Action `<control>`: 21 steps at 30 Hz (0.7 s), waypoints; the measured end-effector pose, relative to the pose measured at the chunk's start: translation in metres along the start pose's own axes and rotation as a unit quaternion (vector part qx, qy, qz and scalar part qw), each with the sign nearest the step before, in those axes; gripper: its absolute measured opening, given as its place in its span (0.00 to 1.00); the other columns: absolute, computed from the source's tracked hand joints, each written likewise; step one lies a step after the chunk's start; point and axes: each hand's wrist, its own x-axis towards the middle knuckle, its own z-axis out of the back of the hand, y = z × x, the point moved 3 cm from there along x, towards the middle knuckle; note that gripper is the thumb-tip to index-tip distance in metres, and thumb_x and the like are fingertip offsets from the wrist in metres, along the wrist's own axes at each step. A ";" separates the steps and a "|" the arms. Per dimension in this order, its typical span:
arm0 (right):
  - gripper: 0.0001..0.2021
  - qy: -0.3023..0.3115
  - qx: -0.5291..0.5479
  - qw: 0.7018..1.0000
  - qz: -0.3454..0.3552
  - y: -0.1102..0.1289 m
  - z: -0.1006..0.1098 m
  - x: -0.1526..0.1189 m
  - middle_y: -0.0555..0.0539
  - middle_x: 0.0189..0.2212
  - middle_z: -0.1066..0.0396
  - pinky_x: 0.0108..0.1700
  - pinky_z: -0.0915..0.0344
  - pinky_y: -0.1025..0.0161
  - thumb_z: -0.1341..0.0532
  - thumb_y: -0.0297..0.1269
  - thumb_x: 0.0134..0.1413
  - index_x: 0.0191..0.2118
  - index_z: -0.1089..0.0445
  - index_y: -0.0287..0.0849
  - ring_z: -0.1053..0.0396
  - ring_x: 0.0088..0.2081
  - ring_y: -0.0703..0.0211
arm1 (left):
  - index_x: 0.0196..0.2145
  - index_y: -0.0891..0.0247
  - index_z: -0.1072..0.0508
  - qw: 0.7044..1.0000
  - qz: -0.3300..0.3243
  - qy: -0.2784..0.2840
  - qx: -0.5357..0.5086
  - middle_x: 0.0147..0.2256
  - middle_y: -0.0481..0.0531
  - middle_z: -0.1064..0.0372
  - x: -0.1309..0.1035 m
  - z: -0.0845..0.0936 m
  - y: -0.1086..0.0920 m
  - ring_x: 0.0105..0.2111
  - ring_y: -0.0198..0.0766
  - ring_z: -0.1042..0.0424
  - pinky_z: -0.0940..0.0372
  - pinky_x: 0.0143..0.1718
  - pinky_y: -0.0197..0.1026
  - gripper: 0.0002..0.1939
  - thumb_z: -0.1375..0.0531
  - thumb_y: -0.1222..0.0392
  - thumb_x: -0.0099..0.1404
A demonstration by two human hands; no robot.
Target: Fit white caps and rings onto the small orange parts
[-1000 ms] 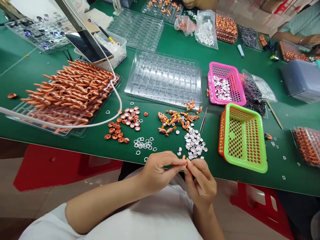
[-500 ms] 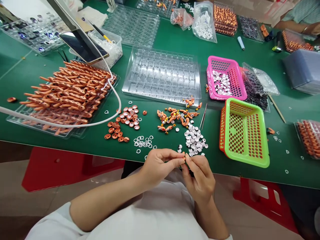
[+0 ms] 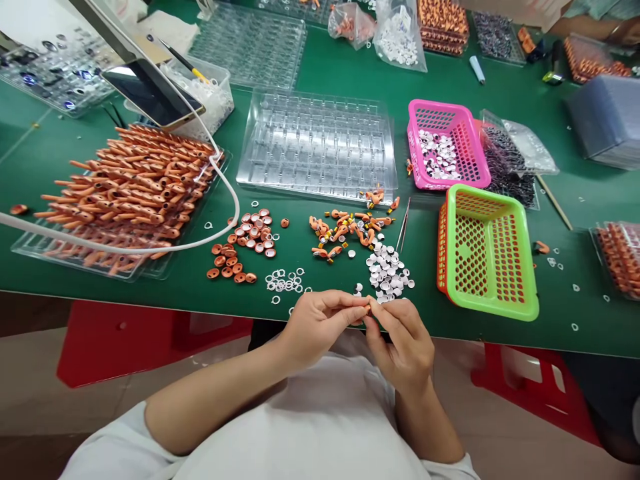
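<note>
At the table's near edge my left hand (image 3: 320, 327) and my right hand (image 3: 403, 340) meet fingertip to fingertip. Both pinch a small orange piece (image 3: 369, 309), mostly covered by the fingers. Just beyond my right hand lies a pile of small white round caps (image 3: 387, 270). Farther up are orange curved parts with yellow bits (image 3: 343, 230). White rings (image 3: 284, 280) are scattered left of my left hand, and behind them sit copper-coloured round cups (image 3: 253, 233), some with white inside. Tweezers (image 3: 403, 223) rest beside the white caps.
A green basket (image 3: 530, 267) and a pink basket (image 3: 415, 143) with white pieces stand at the right. Behind is a clear plastic tray (image 3: 320, 147). Stacked orange parts (image 3: 130, 183), a white cable (image 3: 200, 241) and a phone (image 3: 150, 90) occupy the left. Another person's arm (image 3: 590, 28) shows top right.
The view has shifted slightly, so the table things sit a little higher and mostly farther left. Both hands keep pinching the orange piece, with small finger movements.
</note>
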 end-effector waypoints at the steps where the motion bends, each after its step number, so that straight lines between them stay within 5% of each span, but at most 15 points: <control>1: 0.22 0.000 -0.001 1.000 -0.001 0.000 0.000 0.000 0.44 0.36 0.28 0.35 0.29 0.56 0.38 0.21 0.56 0.56 0.33 0.43 0.30 0.35 0.56 | 0.35 0.62 0.18 1.000 -0.007 0.005 0.009 0.36 0.52 0.19 0.000 0.000 -0.001 0.37 0.39 0.20 0.25 0.40 0.33 0.06 0.34 0.64 0.58; 15: 0.21 -0.007 0.038 0.999 -0.035 -0.001 0.001 -0.004 0.45 0.35 0.28 0.33 0.29 0.57 0.38 0.22 0.54 0.53 0.30 0.45 0.30 0.34 0.57 | 0.33 0.67 0.20 0.997 0.050 0.048 -0.025 0.32 0.53 0.20 0.008 0.003 0.006 0.31 0.37 0.22 0.25 0.38 0.38 0.09 0.30 0.61 0.54; 21: 0.22 -0.024 0.079 0.995 -0.061 -0.003 0.004 -0.006 0.45 0.36 0.27 0.34 0.29 0.58 0.38 0.21 0.53 0.53 0.29 0.46 0.29 0.34 0.58 | 0.33 0.64 0.20 0.999 0.012 0.041 -0.013 0.35 0.52 0.22 0.012 0.004 0.009 0.34 0.37 0.22 0.26 0.40 0.38 0.11 0.28 0.62 0.51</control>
